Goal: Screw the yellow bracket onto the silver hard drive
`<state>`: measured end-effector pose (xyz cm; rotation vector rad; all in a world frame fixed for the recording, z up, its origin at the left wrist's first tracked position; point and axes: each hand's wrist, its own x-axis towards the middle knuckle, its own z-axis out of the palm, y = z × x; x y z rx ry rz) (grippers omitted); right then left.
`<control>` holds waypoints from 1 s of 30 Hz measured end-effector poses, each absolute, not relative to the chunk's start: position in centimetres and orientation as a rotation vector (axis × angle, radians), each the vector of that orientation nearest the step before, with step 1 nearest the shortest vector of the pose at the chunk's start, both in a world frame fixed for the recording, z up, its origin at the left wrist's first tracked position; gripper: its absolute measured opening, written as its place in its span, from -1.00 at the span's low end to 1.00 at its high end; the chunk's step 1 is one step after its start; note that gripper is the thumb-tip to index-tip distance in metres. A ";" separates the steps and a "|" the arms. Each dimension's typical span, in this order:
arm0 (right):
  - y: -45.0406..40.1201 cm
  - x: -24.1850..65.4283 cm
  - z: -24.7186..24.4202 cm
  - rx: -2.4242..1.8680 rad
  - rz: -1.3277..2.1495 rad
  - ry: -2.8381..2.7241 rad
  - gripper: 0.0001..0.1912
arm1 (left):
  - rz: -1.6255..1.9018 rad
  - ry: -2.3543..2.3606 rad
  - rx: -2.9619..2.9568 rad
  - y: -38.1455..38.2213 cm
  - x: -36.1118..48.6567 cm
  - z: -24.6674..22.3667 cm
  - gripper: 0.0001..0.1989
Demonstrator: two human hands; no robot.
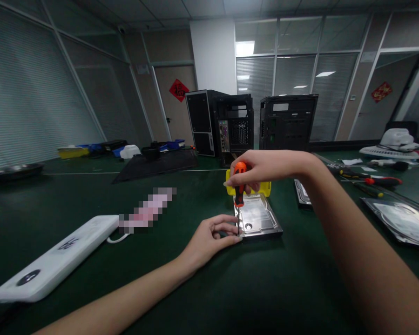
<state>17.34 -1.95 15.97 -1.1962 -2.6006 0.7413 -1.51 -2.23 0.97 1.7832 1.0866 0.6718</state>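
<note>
A silver hard drive (pixel 260 216) lies flat on the green table top. My right hand (pixel 253 170) is closed round the orange and black handle of a screwdriver (pixel 239 186), held upright over the drive. Its thin shaft runs down to the near left corner of the drive. There my left hand (pixel 218 232) grips the drive's corner, thumb at the near edge and fingertips beside the shaft. Whether the tip sits in a screw is too small to tell. Just behind the drive stands a yellow plastic piece (pixel 266 188), partly covered by my right hand.
A white power bank-like block (pixel 56 260) with a short cable lies at the left. More hard drives (pixel 401 218) and hand tools (pixel 382 181) are at the right. Black computer cases (pixel 288 121) stand at the back, with a dark mat (pixel 153 165) left of them.
</note>
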 end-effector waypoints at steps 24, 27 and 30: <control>-2.4 17.2 16.3 -1.223 0.604 -2.655 -0.53 | 0.721 1.090 1.862 -2.4 -1.4 1.0 -0.58; -2.5 17.2 16.3 -1.223 0.605 -2.653 -0.53 | 0.730 1.090 1.863 -2.5 -1.4 1.0 -0.58; -2.6 17.2 16.3 -1.228 0.622 -2.658 -0.54 | 0.727 1.079 1.865 -2.4 -1.4 0.9 -0.59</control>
